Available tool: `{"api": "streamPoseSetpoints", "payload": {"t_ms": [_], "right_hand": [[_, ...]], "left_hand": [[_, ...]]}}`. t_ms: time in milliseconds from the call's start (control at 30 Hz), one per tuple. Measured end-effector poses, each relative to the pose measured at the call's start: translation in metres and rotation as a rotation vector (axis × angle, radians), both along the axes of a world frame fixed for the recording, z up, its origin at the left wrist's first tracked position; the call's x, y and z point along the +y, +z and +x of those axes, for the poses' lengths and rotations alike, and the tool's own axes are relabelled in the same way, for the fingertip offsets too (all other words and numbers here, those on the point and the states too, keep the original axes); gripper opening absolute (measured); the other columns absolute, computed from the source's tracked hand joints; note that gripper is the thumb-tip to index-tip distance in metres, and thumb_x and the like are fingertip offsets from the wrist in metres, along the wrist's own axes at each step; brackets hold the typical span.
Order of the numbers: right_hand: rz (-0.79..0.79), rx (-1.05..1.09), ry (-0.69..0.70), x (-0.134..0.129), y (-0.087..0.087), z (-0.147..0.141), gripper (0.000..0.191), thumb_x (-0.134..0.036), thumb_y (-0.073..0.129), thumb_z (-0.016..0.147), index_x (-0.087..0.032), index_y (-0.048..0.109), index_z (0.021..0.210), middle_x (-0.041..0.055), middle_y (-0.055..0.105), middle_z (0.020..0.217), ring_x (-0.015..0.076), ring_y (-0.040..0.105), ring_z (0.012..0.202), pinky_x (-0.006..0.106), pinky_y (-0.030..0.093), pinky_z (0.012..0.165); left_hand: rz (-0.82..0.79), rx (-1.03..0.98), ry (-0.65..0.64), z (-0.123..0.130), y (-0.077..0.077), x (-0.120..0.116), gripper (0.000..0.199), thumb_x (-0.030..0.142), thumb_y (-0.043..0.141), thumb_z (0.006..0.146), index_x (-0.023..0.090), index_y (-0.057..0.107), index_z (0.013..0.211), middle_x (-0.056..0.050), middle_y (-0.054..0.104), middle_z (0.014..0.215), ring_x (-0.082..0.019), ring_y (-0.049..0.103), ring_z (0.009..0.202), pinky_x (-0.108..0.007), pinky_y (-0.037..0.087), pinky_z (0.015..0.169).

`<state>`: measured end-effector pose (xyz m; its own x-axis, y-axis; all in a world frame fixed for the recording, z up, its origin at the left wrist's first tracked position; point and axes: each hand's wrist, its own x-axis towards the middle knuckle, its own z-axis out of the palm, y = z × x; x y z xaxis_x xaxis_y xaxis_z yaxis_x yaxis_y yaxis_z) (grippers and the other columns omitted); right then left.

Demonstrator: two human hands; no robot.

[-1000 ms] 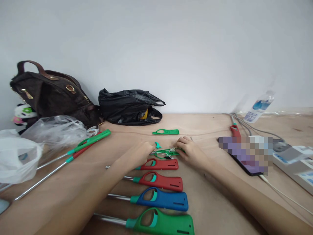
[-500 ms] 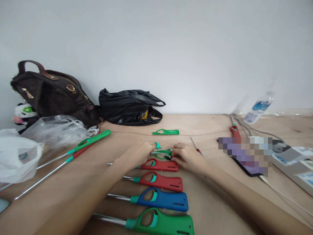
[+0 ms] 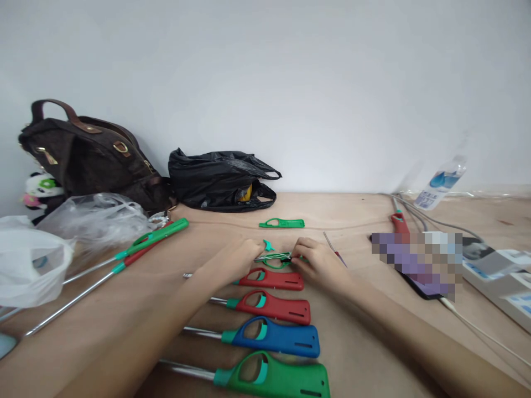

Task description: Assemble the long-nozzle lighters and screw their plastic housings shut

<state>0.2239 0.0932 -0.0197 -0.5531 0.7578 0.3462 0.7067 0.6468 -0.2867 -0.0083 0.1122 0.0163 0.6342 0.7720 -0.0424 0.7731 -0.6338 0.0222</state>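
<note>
An opened green long-necked lighter (image 3: pixel 274 263) lies between my hands, with its pale wires and inner parts exposed. My left hand (image 3: pixel 245 258) is closed around its front end, where the fingers hide the tube. At the handle end, my right hand (image 3: pixel 314 260) pinches a small black part (image 3: pixel 287 260) over the shell; the fingertips partly cover it. A loose teal trigger (image 3: pixel 267 245) rests just beyond the lighter. Farther back lies the matching green half shell (image 3: pixel 286 224). A screwdriver (image 3: pixel 337 252) sits to the right of my right hand.
Nearer me lie whole lighters: red (image 3: pixel 276 279), another red (image 3: pixel 274 308), blue (image 3: pixel 286 338) and green (image 3: pixel 286 378). More lighters (image 3: pixel 160 235) lie left beside plastic bags (image 3: pixel 33 265). A black bag (image 3: pixel 215 182), backpack (image 3: pixel 99 160), bottle (image 3: pixel 442 182), phone (image 3: pixel 418 271) and power strip (image 3: pixel 498 282) surround the area.
My right hand has moved slightly away from me, and the small black part has shifted the same way, over the lighter's shell. My left hand stays in place.
</note>
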Motion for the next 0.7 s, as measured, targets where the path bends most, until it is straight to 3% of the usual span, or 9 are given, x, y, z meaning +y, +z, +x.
{"api": "streamPoseSetpoints", "payload": {"t_ms": [233, 467, 600, 700], "right_hand": [[-0.054, 0.12, -0.017, 0.0007, -0.007, 0.0005, 0.011, -0.013, 0.051, 0.09, -0.019, 0.058, 0.084, 0.0053, 0.061, 0.091, 0.0183, 0.061, 0.085, 0.03, 0.047, 0.075], [-0.125, 0.12, 0.098, -0.0021, -0.0002, 0.0022, 0.008, -0.017, 0.056, 0.088, -0.019, 0.061, 0.083, 0.0044, 0.061, 0.088, 0.0188, 0.059, 0.085, 0.032, 0.046, 0.076], [-0.09, 0.128, 0.061, 0.0001, 0.0, 0.0028, 0.012, -0.022, 0.054, 0.09, -0.019, 0.059, 0.079, 0.0053, 0.061, 0.087, 0.0207, 0.056, 0.086, 0.035, 0.045, 0.077], [-0.014, 0.13, 0.011, 0.004, -0.0043, 0.0031, 0.012, -0.02, 0.049, 0.092, -0.019, 0.06, 0.088, 0.007, 0.063, 0.093, 0.0221, 0.055, 0.091, 0.038, 0.045, 0.081]], "left_hand": [[0.016, 0.021, -0.018, -0.0003, 0.0016, 0.0, 0.026, -0.002, 0.047, 0.075, 0.017, 0.061, 0.084, -0.007, 0.069, 0.085, -0.024, 0.064, 0.077, -0.027, 0.04, 0.062], [0.027, 0.039, -0.022, -0.0008, 0.0018, -0.0002, 0.022, 0.001, 0.049, 0.077, 0.018, 0.06, 0.085, -0.006, 0.068, 0.085, -0.024, 0.064, 0.077, -0.027, 0.038, 0.06], [0.035, 0.069, -0.004, -0.0009, 0.0033, -0.0015, 0.021, 0.002, 0.051, 0.076, 0.018, 0.061, 0.087, -0.007, 0.068, 0.085, -0.024, 0.064, 0.077, -0.028, 0.038, 0.06], [0.046, 0.062, -0.003, -0.0044, 0.0051, -0.0009, 0.018, 0.006, 0.053, 0.077, 0.019, 0.062, 0.087, -0.007, 0.068, 0.085, -0.024, 0.063, 0.076, -0.028, 0.038, 0.059]]}}
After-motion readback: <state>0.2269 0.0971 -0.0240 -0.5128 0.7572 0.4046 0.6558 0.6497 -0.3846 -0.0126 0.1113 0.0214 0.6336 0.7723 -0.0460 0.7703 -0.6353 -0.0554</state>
